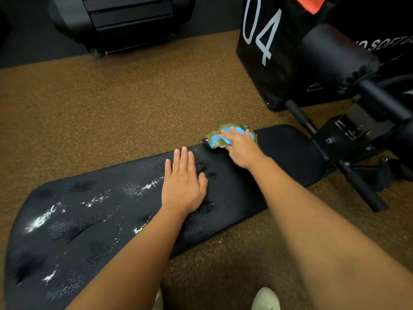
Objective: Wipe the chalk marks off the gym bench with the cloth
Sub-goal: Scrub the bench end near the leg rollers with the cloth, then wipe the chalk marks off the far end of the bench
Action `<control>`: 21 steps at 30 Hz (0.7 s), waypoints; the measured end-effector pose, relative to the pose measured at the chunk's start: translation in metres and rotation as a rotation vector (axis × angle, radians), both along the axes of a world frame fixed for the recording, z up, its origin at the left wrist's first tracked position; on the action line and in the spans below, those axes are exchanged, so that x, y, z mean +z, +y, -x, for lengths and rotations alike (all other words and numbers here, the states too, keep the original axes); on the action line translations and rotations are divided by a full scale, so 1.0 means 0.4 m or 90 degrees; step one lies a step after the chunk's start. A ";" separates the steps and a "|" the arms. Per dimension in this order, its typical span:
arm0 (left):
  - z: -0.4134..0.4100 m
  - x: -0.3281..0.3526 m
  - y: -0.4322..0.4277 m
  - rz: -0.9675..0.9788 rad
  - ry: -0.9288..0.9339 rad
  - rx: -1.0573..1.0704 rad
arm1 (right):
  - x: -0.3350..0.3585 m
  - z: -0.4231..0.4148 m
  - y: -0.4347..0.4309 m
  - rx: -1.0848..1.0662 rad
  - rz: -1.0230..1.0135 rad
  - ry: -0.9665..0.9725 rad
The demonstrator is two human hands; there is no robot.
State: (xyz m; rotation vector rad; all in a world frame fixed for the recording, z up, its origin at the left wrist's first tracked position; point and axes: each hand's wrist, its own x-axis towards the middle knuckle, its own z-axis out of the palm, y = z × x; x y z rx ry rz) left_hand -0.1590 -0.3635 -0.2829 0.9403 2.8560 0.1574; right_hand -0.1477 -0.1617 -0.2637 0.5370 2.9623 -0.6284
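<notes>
Blue and olive-green, the crumpled cloth [215,139] lay under the person's right hand [241,149], whose fingers were spread flat over it and pressed it down without curling round it. The cloth sat on the far edge of the gym bench [290,153], towards the end nearest the frame, and part of it hung past the pad's rim. The left hand [183,186] lay just beside it, nearer the camera, palm down on the pad with its fingers straight and close together, holding nothing. The two hands were apart, and both forearms reached in from the lower edge of the view. White chalk marks [39,221] streaked the left half of the black textured pad, in patches near the far edge, near the left end and close to the left forearm. The stretch of pad between the hands and out to the right end looked dark and free of white. A black metal frame [348,139] with bolts and a slanting bar joined the bench at its right end, and a padded black roller [330,57] stood above it. Behind that was a black soft box [259,52] printed with a white "04". Brown speckled flooring [111,97] surrounded the bench, and a pale shoe [266,298] showed at the bottom.
</notes>
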 end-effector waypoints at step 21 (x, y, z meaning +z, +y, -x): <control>0.001 0.000 -0.003 -0.004 0.005 -0.012 | -0.028 -0.115 -0.051 0.150 0.007 0.120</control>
